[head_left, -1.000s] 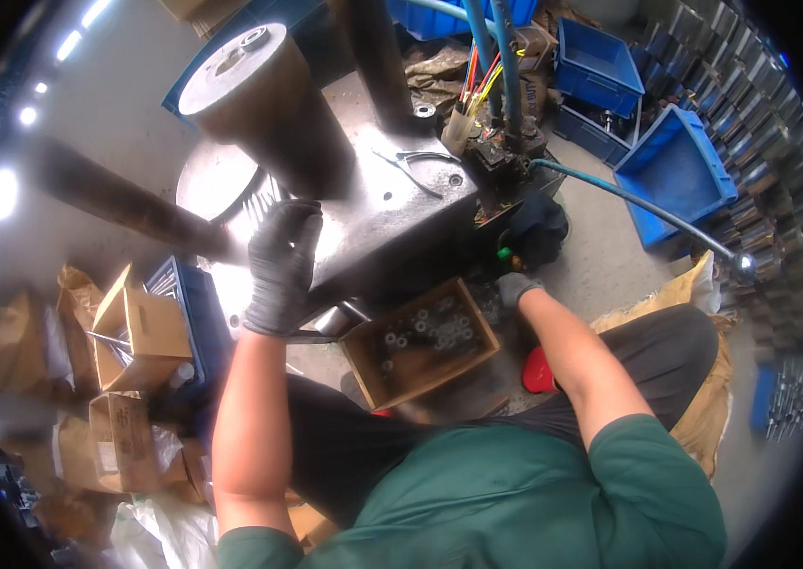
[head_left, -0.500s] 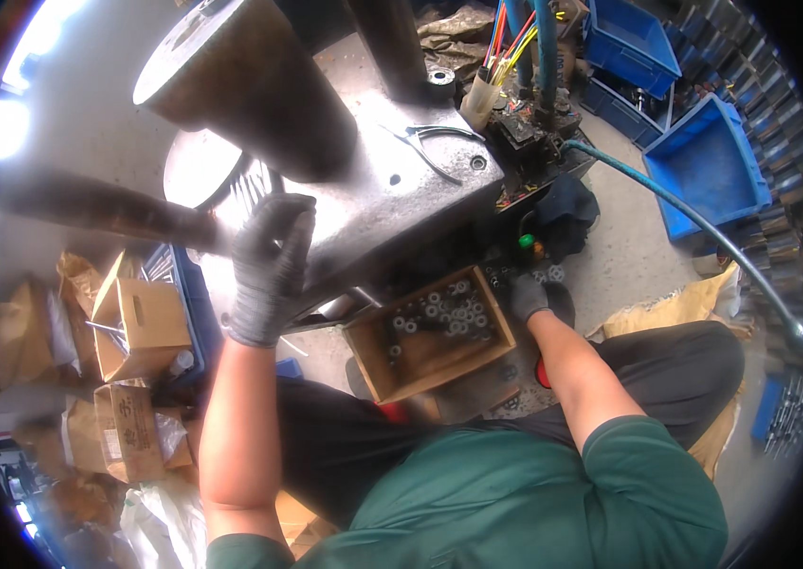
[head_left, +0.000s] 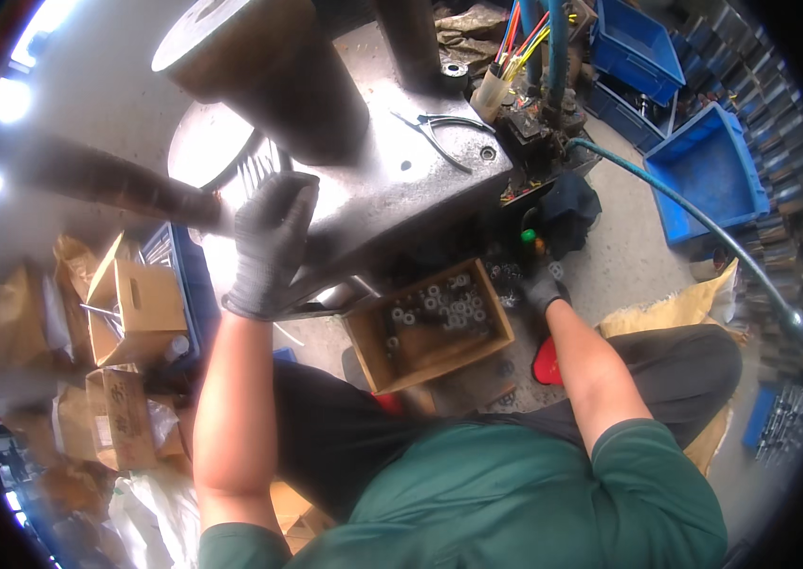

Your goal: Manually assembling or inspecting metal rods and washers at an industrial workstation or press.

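Note:
My left hand (head_left: 273, 237), in a grey glove, is at the left end of the metal machine table (head_left: 373, 175). Its fingers are curled together; what they hold, if anything, is hidden. Just beyond them, several slim bright rods (head_left: 255, 169) lie beside a thick dark metal column (head_left: 311, 95). Low on the right, my gloved right hand (head_left: 542, 289) reaches down among small metal rings (head_left: 512, 296), close to the right side of a wooden box (head_left: 381, 365). Its fingers are too dark to make out. More rings (head_left: 458, 305) lie loose inside the box.
Pliers (head_left: 439, 137) lie on the table near a cup of coloured rods (head_left: 489, 95). A teal hose (head_left: 676, 201) arcs over the right side, with blue bins (head_left: 710, 175) behind it. Cardboard boxes (head_left: 141, 318) stand at left; a green-capped bottle (head_left: 529, 237) is beyond my right hand.
The view has shifted slightly, so the table sits a little higher and farther right. My left hand's thumb and fingers have drawn closer together. My right hand stays low among the rings, slightly turned.

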Motion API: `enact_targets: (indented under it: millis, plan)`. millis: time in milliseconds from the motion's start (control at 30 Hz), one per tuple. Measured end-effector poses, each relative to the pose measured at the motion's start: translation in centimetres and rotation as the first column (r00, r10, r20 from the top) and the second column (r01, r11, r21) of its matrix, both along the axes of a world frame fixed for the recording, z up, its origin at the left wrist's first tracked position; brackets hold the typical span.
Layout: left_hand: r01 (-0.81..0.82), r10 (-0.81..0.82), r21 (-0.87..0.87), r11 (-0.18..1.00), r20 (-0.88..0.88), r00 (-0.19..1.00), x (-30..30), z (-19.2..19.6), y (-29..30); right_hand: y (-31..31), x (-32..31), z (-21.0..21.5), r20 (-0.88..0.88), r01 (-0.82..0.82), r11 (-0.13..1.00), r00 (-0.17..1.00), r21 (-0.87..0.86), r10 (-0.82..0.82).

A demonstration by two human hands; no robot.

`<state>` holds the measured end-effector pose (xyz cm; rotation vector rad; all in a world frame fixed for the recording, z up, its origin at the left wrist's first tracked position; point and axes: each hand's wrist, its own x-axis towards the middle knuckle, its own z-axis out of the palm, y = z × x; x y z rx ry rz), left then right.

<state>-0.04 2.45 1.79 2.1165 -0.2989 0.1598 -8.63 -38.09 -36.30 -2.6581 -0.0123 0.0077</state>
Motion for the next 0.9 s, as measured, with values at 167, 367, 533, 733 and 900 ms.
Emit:
enact_targets:
  millis: [167,367,533,733,900]
  plan:
    - [-0.086,0.066,-0.082,0.993,-0.216,0.974,-0.2,0.9,-0.2,-1.6,0.0,1.3,-0.398,0.153,0.975,0.914,0.160,-0.078]
    - [-0.090,0.077,-0.121,0.989,-0.106,0.991,-0.1,1.3,0.0,-2.3,0.2,2.2,-0.323,0.112,0.978,0.945,0.176,-0.050]
    - [-0.050,0.043,-0.168,0.984,-0.048,0.998,0.7,-0.2,0.7,-2.3,0.3,3.2,-0.311,0.112,0.959,0.950,0.259,-0.027]
    - [-0.087,0.037,-0.187,0.978,-0.252,0.967,0.4,0.6,0.8,-1.0,0.3,7.8,-0.373,0.217,0.862,0.927,0.458,-0.035]
    - [-0.107,0.052,-0.187,0.977,-0.275,0.960,0.5,0.7,1.2,-0.7,0.0,11.3,-0.458,0.323,0.743,0.888,0.587,-0.024]
